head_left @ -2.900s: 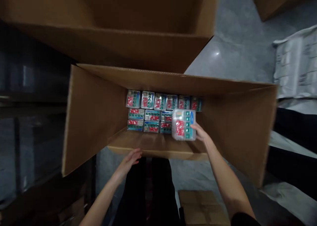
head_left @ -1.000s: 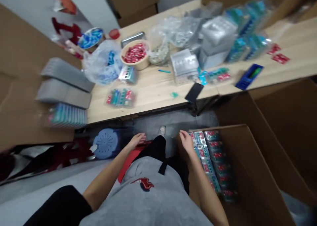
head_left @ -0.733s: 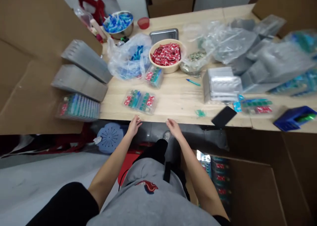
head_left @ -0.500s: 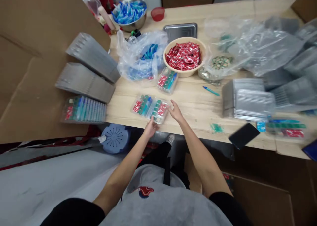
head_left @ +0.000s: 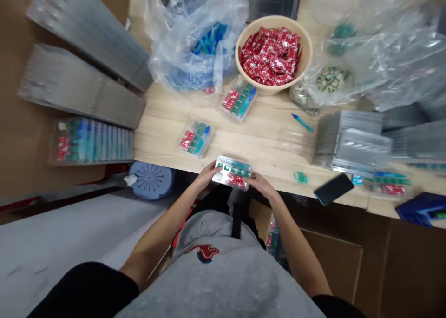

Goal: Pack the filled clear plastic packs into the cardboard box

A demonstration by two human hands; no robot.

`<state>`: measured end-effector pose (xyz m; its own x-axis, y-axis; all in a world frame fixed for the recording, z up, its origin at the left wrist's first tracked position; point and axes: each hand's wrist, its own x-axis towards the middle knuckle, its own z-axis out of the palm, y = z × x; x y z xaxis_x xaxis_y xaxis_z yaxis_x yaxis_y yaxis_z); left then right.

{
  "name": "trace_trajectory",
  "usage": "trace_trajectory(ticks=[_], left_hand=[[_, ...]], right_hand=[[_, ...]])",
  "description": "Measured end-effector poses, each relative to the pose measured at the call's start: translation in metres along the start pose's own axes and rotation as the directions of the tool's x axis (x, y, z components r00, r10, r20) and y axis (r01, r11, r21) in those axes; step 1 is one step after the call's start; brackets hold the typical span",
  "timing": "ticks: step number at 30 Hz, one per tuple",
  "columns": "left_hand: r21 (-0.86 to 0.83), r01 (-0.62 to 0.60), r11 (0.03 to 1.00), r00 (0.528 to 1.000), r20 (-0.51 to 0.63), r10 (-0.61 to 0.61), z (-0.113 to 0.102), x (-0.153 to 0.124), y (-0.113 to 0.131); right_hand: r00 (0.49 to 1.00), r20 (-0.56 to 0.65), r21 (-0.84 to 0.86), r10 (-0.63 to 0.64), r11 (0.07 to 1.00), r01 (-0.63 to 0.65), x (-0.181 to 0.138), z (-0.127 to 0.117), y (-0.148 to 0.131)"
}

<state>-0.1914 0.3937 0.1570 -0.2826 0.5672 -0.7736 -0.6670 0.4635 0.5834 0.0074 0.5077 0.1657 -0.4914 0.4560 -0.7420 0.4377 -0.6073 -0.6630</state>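
The left hand [head_left: 209, 174] is grasping the left end of a clear box [head_left: 226, 174], and the right hand [head_left: 259, 183] is grasping the right end. Through its see-through top, the clear box is showing red packets [head_left: 237, 181] and a row of green squares [head_left: 234, 170]. The hands are holding it at the near edge of the wooden tabletop [head_left: 265, 141], and I cannot tell if it is touching the wood.

The clear box is now being the middle of the clock, with 12 pointing away from the person. A second box [head_left: 196, 139] is lying near it at 10 o'clock. A third box [head_left: 239, 99] is lying at 12 o'clock, just beside a round tub [head_left: 267, 89]. The tub is sitting at 1 o'clock and is holding a heap of red packs [head_left: 272, 57]. A puffy plastic bag [head_left: 170, 53] is resting between 11 and 12 o'clock.

A blue pen [head_left: 302, 122] is lying at 2 o'clock. At 3 o'clock, little green bits [head_left: 300, 177] are lying, with a black phone [head_left: 334, 189] lying farther out. Well away at 9 o'clock, a row of packed boxes [head_left: 95, 141] is standing.
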Motion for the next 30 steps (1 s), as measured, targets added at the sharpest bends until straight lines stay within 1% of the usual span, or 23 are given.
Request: trace_trajectory(ticks=[2,3,5,6,8,10,12,14,15,17,20,22,23,25,27,28,30], left_hand=[[0.161,-0.005,0.987,0.994,0.105,-0.012,0.002,0.008,0.008],[0.219,-0.012,0.976,0.99,0.14,-0.019,0.004,0.012,0.012],[0.29,-0.037,0.956,0.984,0.176,-0.015,0.01,0.018,0.019],[0.308,-0.052,0.95,0.985,0.175,-0.003,0.012,0.02,0.022],[0.326,-0.084,0.942,0.992,0.121,0.047,0.016,0.021,0.023],[0.343,-0.114,0.932,0.993,0.017,0.116,0.018,0.02,0.019],[0.357,-0.15,0.922,0.972,-0.115,0.203,0.022,0.016,0.01],[0.362,-0.17,0.916,0.944,-0.207,0.257,0.027,0.011,-0.001],[0.343,-0.178,0.922,0.935,-0.233,0.267,0.031,0.008,-0.007],[0.254,-0.199,0.947,0.94,-0.224,0.257,0.038,0.001,-0.018],[0.055,-0.2,0.978,0.968,-0.146,0.206,0.049,-0.009,-0.024],[-0.034,-0.194,0.98,0.978,-0.09,0.191,0.055,-0.019,-0.018],[-0.06,-0.211,0.976,0.976,-0.066,0.207,0.058,-0.025,-0.013],[-0.075,-0.296,0.952,0.955,-0.018,0.296,0.065,-0.039,0.004],[-0.058,-0.391,0.918,0.919,0.036,0.394,0.073,-0.055,0.023],[-0.045,-0.423,0.905,0.903,0.064,0.425,0.077,-0.063,0.033],[-0.022,-0.451,0.892,0.886,0.109,0.45,0.083,-0.077,0.049]], right_hand=[[0.998,-0.036,0.124,0.043,0.992,-0.038,-0.02,0.009,0.022],[0.996,-0.062,0.191,0.06,0.98,-0.047,-0.026,0.015,0.032],[0.988,-0.12,0.32,0.1,0.946,-0.057,-0.031,0.029,0.049],[0.981,-0.147,0.377,0.124,0.924,-0.06,-0.032,0.036,0.056],[0.971,-0.178,0.476,0.161,0.878,-0.058,-0.031,0.049,0.067],[0.971,-0.169,0.559,0.169,0.828,-0.047,-0.029,0.061,0.074],[0.978,-0.147,0.63,0.149,0.776,-0.024,-0.027,0.072,0.075],[0.983,-0.14,0.687,0.117,0.726,0.011,-0.024,0.081,0.072],[0.985,-0.141,0.71,0.101,0.703,0.03,-0.023,0.085,0.07],[0.986,-0.15,0.743,0.074,0.666,0.063,-0.021,0.09,0.065],[0.979,-0.201,0.763,0.04,0.634,0.13,-0.022,0.093,0.057],[0.961,-0.275,0.743,-0.01,0.632,0.22,-0.028,0.093,0.049],[0.949,-0.31,0.719,-0.051,0.64,0.269,-0.033,0.093,0.044],[0.928,-0.341,0.648,-0.153,0.677,0.35,-0.045,0.09,0.029],[0.908,-0.339,0.553,-0.248,0.728,0.405,-0.062,0.085,0.01],[0.897,-0.339,0.498,-0.285,0.755,0.428,-0.071,0.082,0.0],[0.876,-0.334,0.384,-0.348,0.798,0.464,-0.09,0.076,-0.02]])
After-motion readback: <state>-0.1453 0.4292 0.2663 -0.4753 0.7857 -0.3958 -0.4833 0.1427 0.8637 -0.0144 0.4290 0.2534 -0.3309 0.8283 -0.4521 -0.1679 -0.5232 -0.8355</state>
